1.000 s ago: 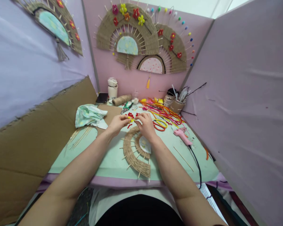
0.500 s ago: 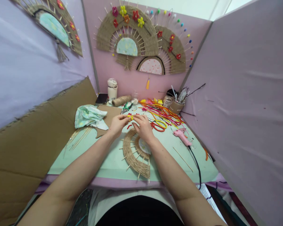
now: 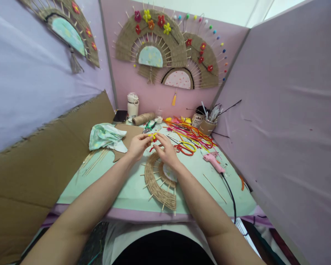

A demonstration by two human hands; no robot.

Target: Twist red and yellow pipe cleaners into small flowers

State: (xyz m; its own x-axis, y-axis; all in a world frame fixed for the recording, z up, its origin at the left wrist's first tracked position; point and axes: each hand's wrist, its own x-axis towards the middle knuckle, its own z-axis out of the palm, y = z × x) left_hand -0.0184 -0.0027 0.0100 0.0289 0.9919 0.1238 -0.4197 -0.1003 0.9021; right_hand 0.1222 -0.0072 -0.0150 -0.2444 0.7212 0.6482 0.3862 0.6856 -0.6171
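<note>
Between the fingertips of my left hand (image 3: pixel 138 145) and my right hand (image 3: pixel 167 149) is a small bent piece of yellow pipe cleaner (image 3: pixel 153 136). Both hands are closed in a pinch on it, above the middle of the table. Red fuzzy bits show just behind and below the yellow piece; whether they touch it I cannot tell. A short red pipe cleaner piece (image 3: pixel 151 149) lies under the hands. Nearer to me rests a half-round fan woven of twine on thin sticks (image 3: pixel 157 187), partly covered by my right hand and forearm.
Right of the hands lie red-and-yellow scissors (image 3: pixel 186 148), a heap of pipe cleaners (image 3: pixel 193 129) and a pink glue gun (image 3: pixel 214 162) with a black cord. On the left are crumpled green cloth (image 3: pixel 106 136), cardboard and thin sticks (image 3: pixel 95 162). A white bottle (image 3: pixel 132 105) stands behind.
The yellow pipe cleaner has shifted slightly between my fingertips, and its loop looks more raised. The whole view has moved a little; the fan and tools stay in place.
</note>
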